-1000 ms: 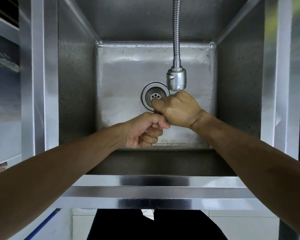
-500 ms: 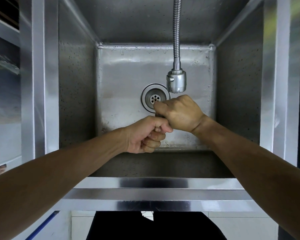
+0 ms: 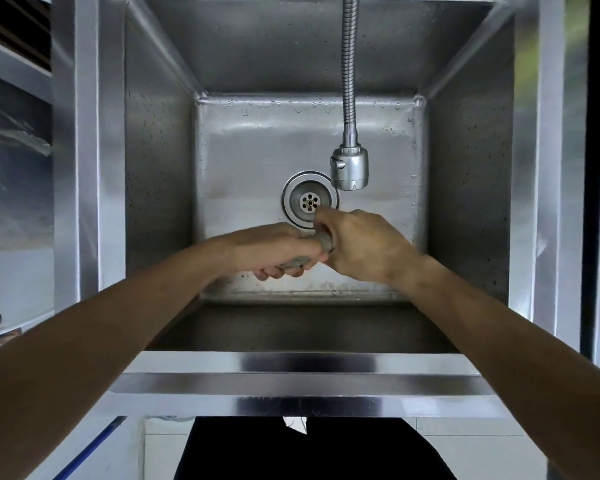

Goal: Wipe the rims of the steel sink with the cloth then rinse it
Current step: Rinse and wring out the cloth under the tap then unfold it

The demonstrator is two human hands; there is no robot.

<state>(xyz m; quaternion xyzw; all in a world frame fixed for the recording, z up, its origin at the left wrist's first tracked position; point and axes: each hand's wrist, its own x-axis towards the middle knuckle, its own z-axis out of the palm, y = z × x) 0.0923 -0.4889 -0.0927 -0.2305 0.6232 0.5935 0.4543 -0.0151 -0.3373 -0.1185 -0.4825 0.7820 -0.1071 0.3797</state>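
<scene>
A deep steel sink (image 3: 302, 379) fills the view, seen from straight above. Both hands are held together over the basin, just in front of the round drain (image 3: 309, 199). My left hand (image 3: 274, 249) and my right hand (image 3: 364, 245) are each closed on a small grey cloth (image 3: 323, 242), which is twisted into a tight roll between them. Only short bits of cloth show between the fingers. The flexible steel faucet (image 3: 350, 166) hangs above and behind my right hand; no water is seen running from it.
The sink's flat rims run down the left (image 3: 87, 150) and right (image 3: 548, 150). Water drops dot the basin's far wall. A tiled surface lies beyond the left rim. My dark clothing shows below the front edge.
My hands have turned against each other around the cloth: the left hand has rolled knuckles-up and flatter, and grey cloth now shows between the two fists.
</scene>
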